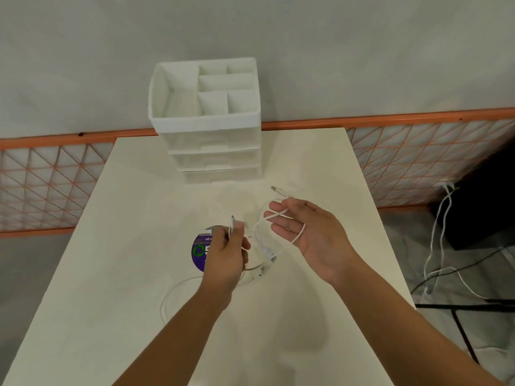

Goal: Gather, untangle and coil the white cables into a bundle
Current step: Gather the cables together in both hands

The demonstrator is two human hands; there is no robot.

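Nearest the camera, two bare forearms reach forward over a pale table (97,274). A slack loop of the white cables (167,298) lies flat on the tabletop just left of the left forearm, curving away under the wrist. The left hand (227,256) is closed, fingers curled round a strand of cable pinched up near the fingertips, with a short end poking straight up above the knuckles. Under and just behind that hand sits a round purple disc (198,253) with a green ring printed on it, partly hidden by the hand. Between the two hands the cable hangs in a loose loop, and two small plugs (269,254) dangle low, close to the table, near the left hand's fingers. The right hand (309,232) is held open, palm turned toward the left, fingers spread; the cable is draped across them and hooked round the lower fingers rather than squeezed. From the right hand's fingertips a free end of cable runs up and to the left, away from the camera, ending in a plug tip (277,190) that points toward the far left. Farther back, at the table's far edge, stands a white drawer unit (214,151) with open compartments on top. Behind it runs an orange wire grid (412,162) against a grey wall.
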